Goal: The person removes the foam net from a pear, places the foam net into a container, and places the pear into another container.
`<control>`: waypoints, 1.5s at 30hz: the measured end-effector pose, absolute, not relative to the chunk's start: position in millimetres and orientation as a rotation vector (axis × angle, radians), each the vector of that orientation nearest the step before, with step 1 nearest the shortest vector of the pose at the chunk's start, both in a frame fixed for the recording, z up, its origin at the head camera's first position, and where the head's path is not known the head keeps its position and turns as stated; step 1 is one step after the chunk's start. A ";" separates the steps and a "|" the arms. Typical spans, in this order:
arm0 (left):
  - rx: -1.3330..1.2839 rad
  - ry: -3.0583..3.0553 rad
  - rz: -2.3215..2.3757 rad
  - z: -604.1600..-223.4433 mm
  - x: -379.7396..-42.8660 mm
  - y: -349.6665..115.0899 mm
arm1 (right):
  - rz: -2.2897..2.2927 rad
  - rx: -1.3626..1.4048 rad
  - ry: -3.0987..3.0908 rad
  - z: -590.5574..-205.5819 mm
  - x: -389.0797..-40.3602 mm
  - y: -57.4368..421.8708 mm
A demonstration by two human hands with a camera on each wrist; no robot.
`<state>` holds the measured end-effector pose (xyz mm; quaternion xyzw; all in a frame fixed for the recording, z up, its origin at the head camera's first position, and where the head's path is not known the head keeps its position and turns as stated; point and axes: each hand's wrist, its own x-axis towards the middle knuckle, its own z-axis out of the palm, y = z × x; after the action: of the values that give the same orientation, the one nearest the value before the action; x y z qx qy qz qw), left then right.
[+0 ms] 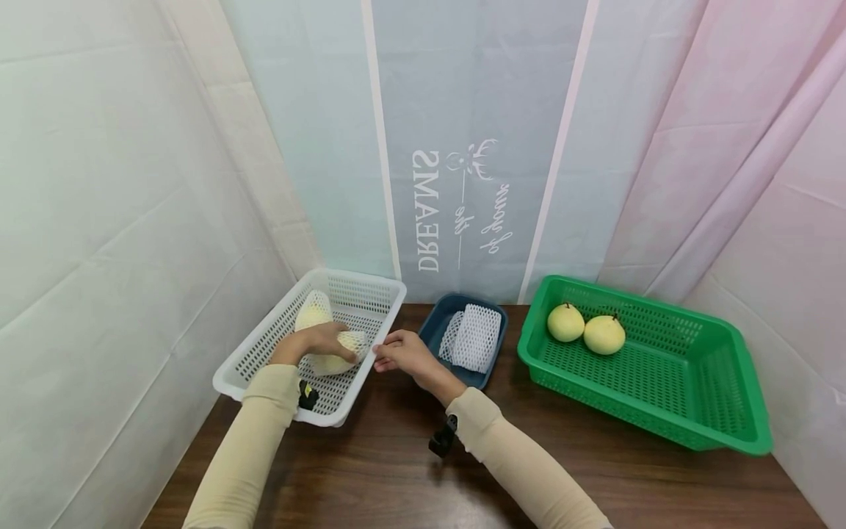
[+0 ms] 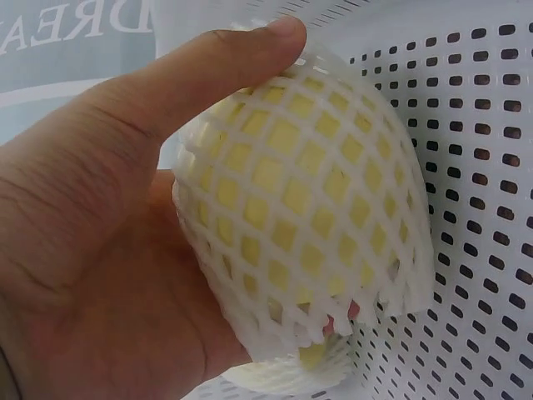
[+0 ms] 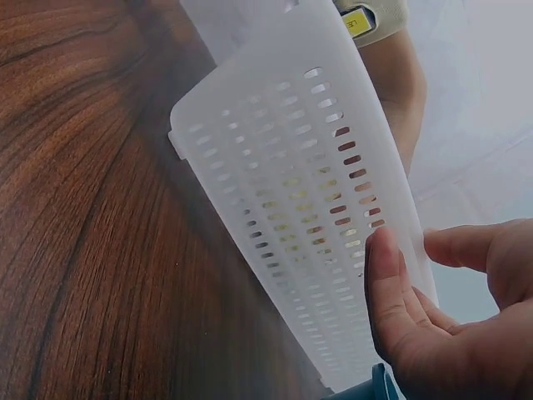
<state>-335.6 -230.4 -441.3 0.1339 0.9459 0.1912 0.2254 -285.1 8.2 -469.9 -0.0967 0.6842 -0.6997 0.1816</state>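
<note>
In the head view, my left hand [image 1: 317, 341] reaches into a white perforated basket [image 1: 391, 308]. It grips a yellow pear [image 2: 308, 179] wrapped in a white foam net; in the left wrist view, the thumb lies across the top, the palm is behind, and the other fingers are mostly hidden. Another netted pear [image 1: 316, 300] lies farther back in the same basket. My right hand [image 1: 411, 358] pinches the basket's right rim, with the thumb at the upper edge and the fingers against the outer wall [image 3: 291, 192] in the right wrist view.
A dark blue tray [image 1: 432, 323] stands right of the white basket, holding white foam nets [image 1: 479, 338]. Farther right, a green basket [image 1: 720, 367] holds two bare pears [image 1: 604, 335]. All stand on a brown wooden table [image 1: 370, 477], with curtains [image 1: 463, 88] behind.
</note>
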 end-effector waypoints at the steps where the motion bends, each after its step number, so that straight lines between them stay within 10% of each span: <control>1: 0.361 2.603 0.522 -441.3 -335.1 -230.0 | -1.986 -0.267 1.916 -470.3 -285.4 8.0; 45: 0.395 2.723 0.631 -435.6 -335.6 -218.2 | -2.065 -0.195 1.707 -470.5 -288.6 3.4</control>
<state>-335.6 -218.2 -435.6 0.1381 0.9524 0.2207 0.1587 -288.6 3.4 -470.5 -0.0708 0.6190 -0.7490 0.2255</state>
